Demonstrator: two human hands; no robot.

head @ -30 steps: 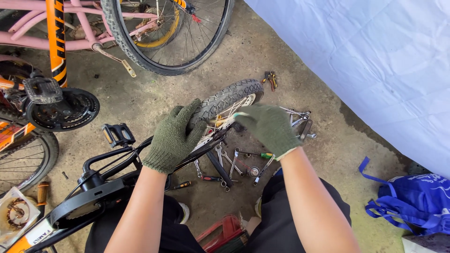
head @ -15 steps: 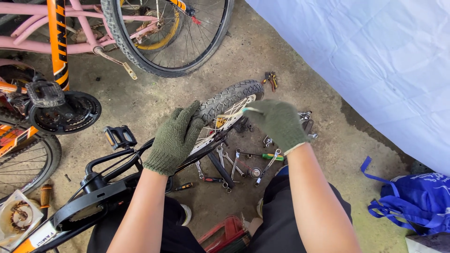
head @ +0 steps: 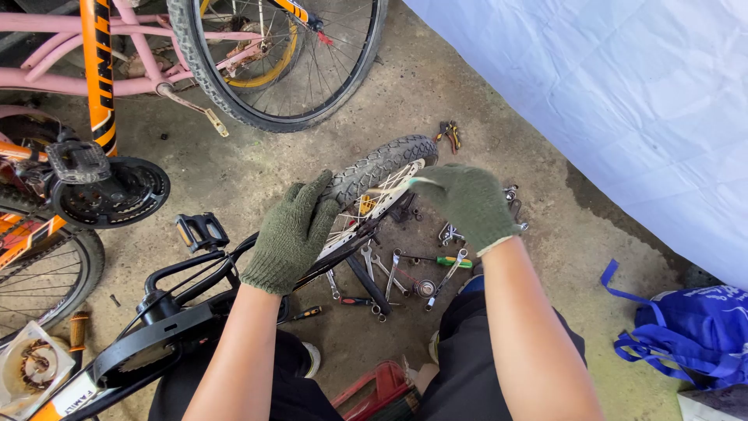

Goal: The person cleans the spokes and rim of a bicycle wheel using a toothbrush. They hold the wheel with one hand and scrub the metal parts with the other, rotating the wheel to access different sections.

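Two knit-gloved hands, left hand (head: 290,234) and right hand (head: 467,204), each grip grasping the knobby rubber tyre (head: 380,165).

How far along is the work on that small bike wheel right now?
Done: the bike lies on its side on the concrete, with wrenches and a screwdriver spread beside it. In hand: the gloved left hand rests on the small wheel while the gloved right hand works at its rim and spokes. Left: the wheel sits in the frame; how much remains cannot be told.

Bicycle repair workshop: bikes (head: 257,62), scattered wrenches (head: 389,269), bare concrete floor (head: 436,101).
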